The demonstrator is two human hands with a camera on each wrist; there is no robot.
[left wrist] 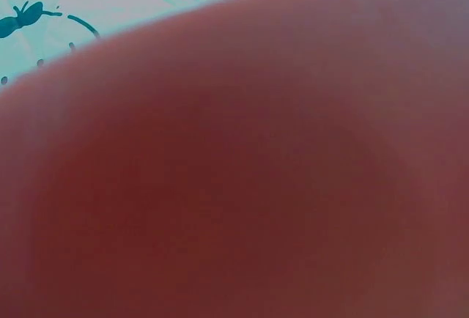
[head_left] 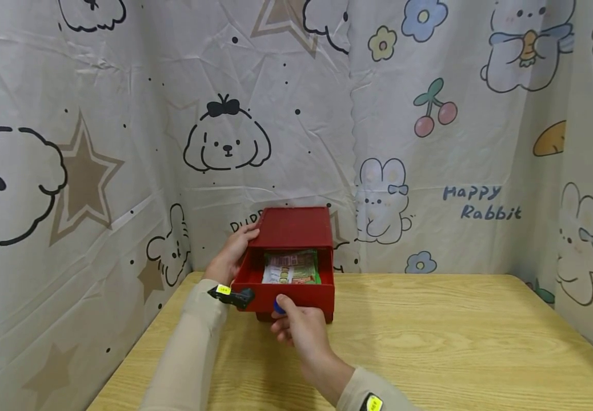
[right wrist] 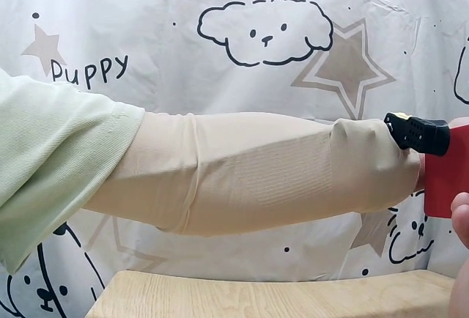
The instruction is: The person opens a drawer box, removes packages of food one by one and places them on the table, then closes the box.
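Note:
A red box [head_left: 296,227] stands on the table with its drawer [head_left: 296,297] pulled out toward me. Inside the drawer lies a flat printed packet [head_left: 291,267] with a green edge. My right hand [head_left: 307,331] pinches the blue knob [head_left: 278,305] on the drawer front, thumb on top. Along the box's left side rests my left hand [head_left: 232,254], its fingers stretched toward the upper edge. A blurred reddish surface fills most of the left wrist view. At the right edge of the right wrist view, a red corner of the drawer [right wrist: 445,182] shows beside the left wrist.
The wooden table [head_left: 430,331] extends to the right of the box. A printed cloth [head_left: 296,142] hangs behind and along both sides. A black wrist device [head_left: 232,295] on the left sleeve sits close to the drawer's left front corner.

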